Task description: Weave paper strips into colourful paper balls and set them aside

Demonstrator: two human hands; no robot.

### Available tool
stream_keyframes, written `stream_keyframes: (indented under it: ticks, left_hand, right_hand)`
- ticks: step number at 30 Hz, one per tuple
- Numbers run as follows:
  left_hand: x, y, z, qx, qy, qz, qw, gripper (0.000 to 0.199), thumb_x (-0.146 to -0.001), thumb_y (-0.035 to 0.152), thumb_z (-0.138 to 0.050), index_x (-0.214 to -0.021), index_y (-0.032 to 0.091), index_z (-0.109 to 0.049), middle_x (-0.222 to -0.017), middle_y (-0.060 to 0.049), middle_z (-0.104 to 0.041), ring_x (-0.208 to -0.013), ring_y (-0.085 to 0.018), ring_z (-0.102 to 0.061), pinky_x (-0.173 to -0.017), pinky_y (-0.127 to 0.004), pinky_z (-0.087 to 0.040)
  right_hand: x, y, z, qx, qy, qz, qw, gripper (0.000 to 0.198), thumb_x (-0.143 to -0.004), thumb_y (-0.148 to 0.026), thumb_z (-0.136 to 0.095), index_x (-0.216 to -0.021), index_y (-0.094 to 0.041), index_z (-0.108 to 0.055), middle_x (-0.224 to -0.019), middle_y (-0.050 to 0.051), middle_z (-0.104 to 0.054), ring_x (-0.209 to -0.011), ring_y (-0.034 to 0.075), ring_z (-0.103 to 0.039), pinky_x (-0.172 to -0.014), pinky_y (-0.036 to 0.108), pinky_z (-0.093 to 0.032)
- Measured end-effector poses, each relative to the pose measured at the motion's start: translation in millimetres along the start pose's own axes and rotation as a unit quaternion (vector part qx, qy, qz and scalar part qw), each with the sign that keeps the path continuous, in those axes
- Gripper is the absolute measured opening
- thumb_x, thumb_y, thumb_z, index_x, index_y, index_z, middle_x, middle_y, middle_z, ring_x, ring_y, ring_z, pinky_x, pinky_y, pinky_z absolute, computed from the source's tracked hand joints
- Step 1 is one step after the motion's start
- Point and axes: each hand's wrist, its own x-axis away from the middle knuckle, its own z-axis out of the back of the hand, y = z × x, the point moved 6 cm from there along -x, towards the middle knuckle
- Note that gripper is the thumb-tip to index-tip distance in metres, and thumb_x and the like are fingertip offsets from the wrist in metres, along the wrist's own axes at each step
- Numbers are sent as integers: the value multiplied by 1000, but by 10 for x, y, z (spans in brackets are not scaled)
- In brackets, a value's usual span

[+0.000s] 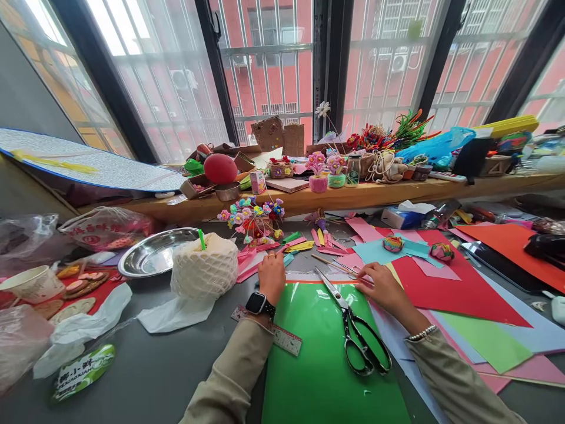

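Observation:
My left hand [271,275], with a ring and a watch on the wrist, is closed at the left end of a thin orange strip [322,282]. My right hand [385,288] pinches toward the strip's other end. The strip runs level between both hands along the far edge of a glossy green sheet [318,377]. Black-handled scissors [351,321] lie on the sheet, blades pointing away. A clear ruler [286,340] is partly under my left forearm. Thin sticks [331,262] lie just beyond the hands.
On the left stand a foam-wrapped round item [205,268] with a green straw and a steel plate [150,250]. Coloured paper [468,282] covers the right side. A bunch of small flowers [253,218] and paper scraps lie ahead; a crowded wooden ledge [282,197] runs behind.

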Motion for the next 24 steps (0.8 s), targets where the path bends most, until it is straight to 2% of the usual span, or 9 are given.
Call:
stream_keyframes:
  ticks: [3, 6, 9, 11, 13, 15, 19, 24]
  left_hand:
    - [-55, -77, 54, -17, 2, 1, 1000, 27, -79, 7, -33, -98, 12, -52, -98, -15, -54, -91, -27, -51, -72, -37, -40]
    - [-59, -38, 117, -7, 3, -30, 1000, 27, -79, 9, -36, -100, 12, -52, -101, -15, -54, -92, -27, -51, -73, -38, -42]
    - [86, 103, 150, 48, -19, -125, 991, 25, -78, 18, -45, -102, 14, -51, -107, -13, -53, -95, -24, -52, -79, -38, -42]
    - [298, 221, 173, 108, -37, -225, 968, 28, -78, 28, -50, -104, 17, -51, -112, -11, -52, -103, -23, -50, -86, -37, -41]
    - [556, 292, 184, 154, -63, -311, 936, 40, -77, 42, -48, -109, 18, -49, -120, -12, -48, -109, -23, -46, -92, -39, -38]
    - [774, 296, 158, 157, -92, -350, 919, 50, -76, 49, -45, -116, 19, -44, -127, -13, -42, -115, -26, -41, -95, -44, -35]
    - [965, 219, 79, 150, -115, -351, 917, 51, -80, 49, -39, -120, 18, -42, -128, -14, -41, -119, -27, -38, -97, -48, -32]
    - [950, 148, 34, 157, -75, -347, 922, 45, -80, 43, -43, -119, 22, -43, -128, -11, -43, -116, -26, -41, -96, -45, -36]
  right_hand:
    - [22, 83, -10, 15, 5, -5, 1000, 12, -70, -26, -53, -76, -18, -60, -87, 7, -56, -85, 22, -49, -76, 35, -38]
    - [32, 132, -34, 37, 12, -15, 999, 13, -72, -21, -48, -76, -17, -59, -86, 8, -56, -83, 22, -50, -74, 36, -39]
    - [55, 118, -25, 43, 24, -10, 999, 12, -72, -23, -48, -76, -18, -59, -85, 8, -57, -82, 24, -50, -74, 37, -39]
    - [82, 82, 0, 22, 33, 0, 999, 11, -73, -26, -49, -75, -20, -58, -84, 7, -57, -82, 23, -50, -74, 38, -39]
    - [113, 44, 18, -7, 34, 8, 999, 12, -74, -29, -49, -76, -21, -58, -84, 6, -57, -83, 23, -50, -75, 38, -39]
    - [136, 15, 21, -28, 27, 11, 999, 13, -75, -32, -49, -77, -21, -58, -86, 6, -57, -85, 22, -51, -77, 38, -39]
    - [155, -31, -12, -37, 2, 13, 999, 11, -74, -29, -51, -76, -21, -58, -86, 7, -57, -86, 23, -51, -78, 39, -39]
    - [213, -174, 3, -52, -5, 32, 998, 10, -75, -24, -49, -79, -21, -57, -90, 7, -57, -88, 23, -51, -80, 40, -39]
